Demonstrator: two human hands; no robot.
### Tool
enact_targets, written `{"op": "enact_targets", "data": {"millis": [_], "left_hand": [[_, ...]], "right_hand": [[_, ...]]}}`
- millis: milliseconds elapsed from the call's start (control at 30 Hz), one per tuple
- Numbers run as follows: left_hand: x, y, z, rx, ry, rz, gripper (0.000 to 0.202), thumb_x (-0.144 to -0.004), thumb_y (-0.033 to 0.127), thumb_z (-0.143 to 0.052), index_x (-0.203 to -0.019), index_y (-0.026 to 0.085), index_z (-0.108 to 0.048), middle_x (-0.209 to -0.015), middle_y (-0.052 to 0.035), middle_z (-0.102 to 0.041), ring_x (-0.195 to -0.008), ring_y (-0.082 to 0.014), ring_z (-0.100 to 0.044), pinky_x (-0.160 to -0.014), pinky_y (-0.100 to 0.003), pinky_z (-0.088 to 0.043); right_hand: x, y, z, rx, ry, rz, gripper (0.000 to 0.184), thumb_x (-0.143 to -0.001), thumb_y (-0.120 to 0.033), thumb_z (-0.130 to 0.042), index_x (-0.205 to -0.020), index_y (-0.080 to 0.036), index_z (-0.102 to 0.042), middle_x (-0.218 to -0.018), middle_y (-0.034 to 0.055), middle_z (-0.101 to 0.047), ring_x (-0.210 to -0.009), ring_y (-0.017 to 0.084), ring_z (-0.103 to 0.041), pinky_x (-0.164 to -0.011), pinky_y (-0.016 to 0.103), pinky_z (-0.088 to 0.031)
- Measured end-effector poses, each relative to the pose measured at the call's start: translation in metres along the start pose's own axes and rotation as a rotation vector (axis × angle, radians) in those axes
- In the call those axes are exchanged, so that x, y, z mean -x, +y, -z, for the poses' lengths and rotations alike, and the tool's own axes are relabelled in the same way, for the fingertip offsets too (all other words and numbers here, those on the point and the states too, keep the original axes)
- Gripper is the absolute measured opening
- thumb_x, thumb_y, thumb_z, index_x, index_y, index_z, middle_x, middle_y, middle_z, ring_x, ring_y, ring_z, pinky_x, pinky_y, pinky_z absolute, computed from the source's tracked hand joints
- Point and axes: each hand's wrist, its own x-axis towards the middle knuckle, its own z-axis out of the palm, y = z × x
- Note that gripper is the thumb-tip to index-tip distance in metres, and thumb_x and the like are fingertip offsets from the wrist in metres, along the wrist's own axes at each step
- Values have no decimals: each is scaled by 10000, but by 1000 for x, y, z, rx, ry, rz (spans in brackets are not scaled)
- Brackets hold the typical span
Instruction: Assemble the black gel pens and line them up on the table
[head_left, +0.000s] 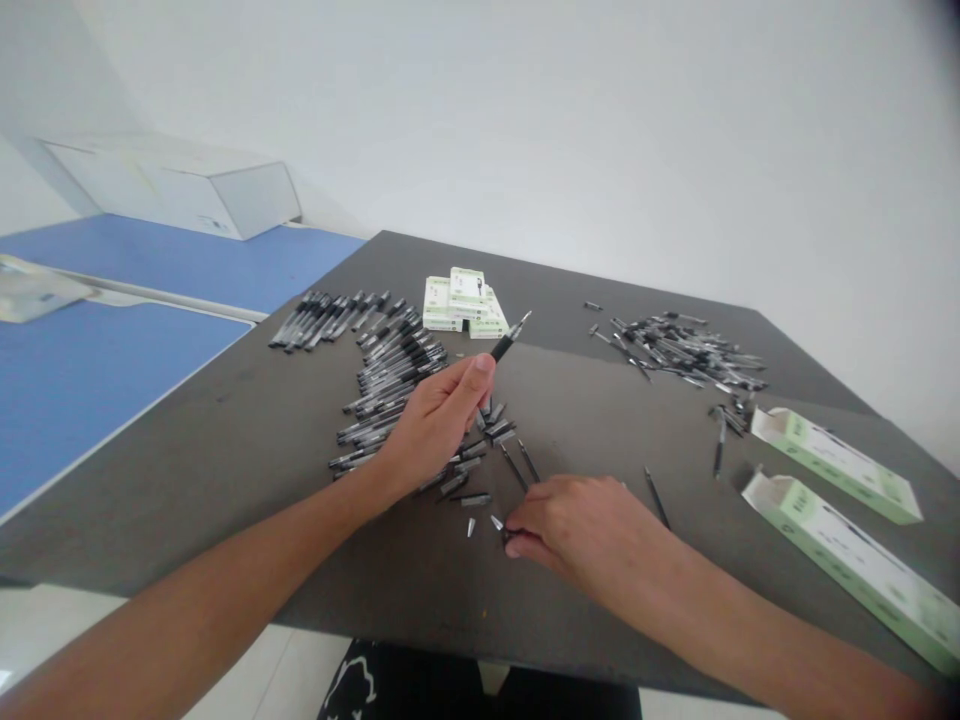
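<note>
My left hand (435,420) is closed around a black pen (510,340) whose tip points up and to the right, above the dark table (225,470). Under and beside this hand lie several loose pen caps and short parts (480,465). My right hand (577,530) rests low on the table, fingers pinched on a small dark part at its fingertips; I cannot make out what it is. A silver pen tip (471,526) lies just left of those fingertips, and thin refills (521,462) lie just above the hand.
A long pile of assembled black pens (390,375) and a row of pens (330,318) lie at the left. Small green-white boxes (463,300) stand at the back. A heap of pen parts (682,350) sits back right. Two open green boxes (840,465) lie at the right edge. Blue tables stand left.
</note>
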Motion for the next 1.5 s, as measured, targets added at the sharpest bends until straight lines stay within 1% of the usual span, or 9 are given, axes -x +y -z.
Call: {"op": "enact_targets", "data": {"millis": [200,400,567,700,800,900,1067,1267,1500], "left_hand": [[2,-2,-2,-58,-32,-9,537,-1086,622,-509,-750,204,-494,-612,78,-328,-517,-93,-239,-454,-224,-185],[1,-4,-2,-83,-40,0,531,-1090,621,-497,-755,209,-497,-613,79,-322,-516,-97,-240,-457,-236,-188],[1,-3,-1,-97,-47,20,527,-1089,630,-485,-761,219,-493,-595,87,-296,-500,-103,-220,-452,-256,-174],[5,-2,-1,-134,-56,23,530,-1092,631,-476,-758,219,-483,-604,84,-312,-512,-108,-224,-467,-269,-177],[10,3,-3,-184,-89,6,546,-1101,620,-461,-736,214,-471,-628,73,-342,-537,-112,-248,-490,-275,-198],[16,10,-6,-240,-150,-11,555,-1119,588,-439,-715,208,-465,-645,63,-366,-562,-116,-292,-514,-280,-223],[25,16,-11,-340,-285,-17,541,-1130,545,-421,-703,215,-431,-642,66,-357,-565,-117,-335,-530,-279,-250],[33,19,-16,-510,-467,-46,484,-1143,452,-384,-720,223,-434,-621,71,-395,-534,-112,-404,-519,-256,-280],[38,22,-16,-660,-492,-137,410,-1138,385,-415,-769,241,-521,-629,58,-548,-535,-131,-566,-535,-242,-381]], "right_hand": [[-2,-2,3,19,-11,19,146,-1013,-324,-736,-1006,-242,-857,-1029,42,-857,-1010,285,-803,-653,322,-489],[-11,-3,8,31,-33,21,261,-954,-485,-787,-979,-241,-875,-959,78,-865,-950,299,-817,-607,301,-494],[-10,-11,12,29,-8,5,193,-993,-334,-754,-942,-186,-867,-967,118,-863,-942,307,-812,-622,301,-506],[-13,-9,1,-33,52,23,164,-964,-212,-723,-883,-166,-859,-916,131,-854,-875,282,-797,-597,284,-469],[-14,10,-9,-107,130,26,114,-867,-167,-747,-821,-186,-849,-845,89,-837,-775,228,-760,-589,261,-439],[-6,41,-9,-219,251,18,141,-886,-180,-705,-882,-201,-845,-798,20,-804,-695,144,-704,-618,216,-452],[14,79,-4,-867,640,-91,136,-862,-268,-750,-802,-167,-817,-629,-20,-694,-561,91,-562,-543,187,-426],[22,79,-11,-1202,754,-40,284,-788,-445,-914,-827,-170,-857,-663,23,-755,-559,107,-581,-518,210,-469],[35,73,-9,-1177,820,133,92,-869,-306,-907,-937,-245,-899,-823,38,-807,-701,114,-696,-602,191,-519]]}}
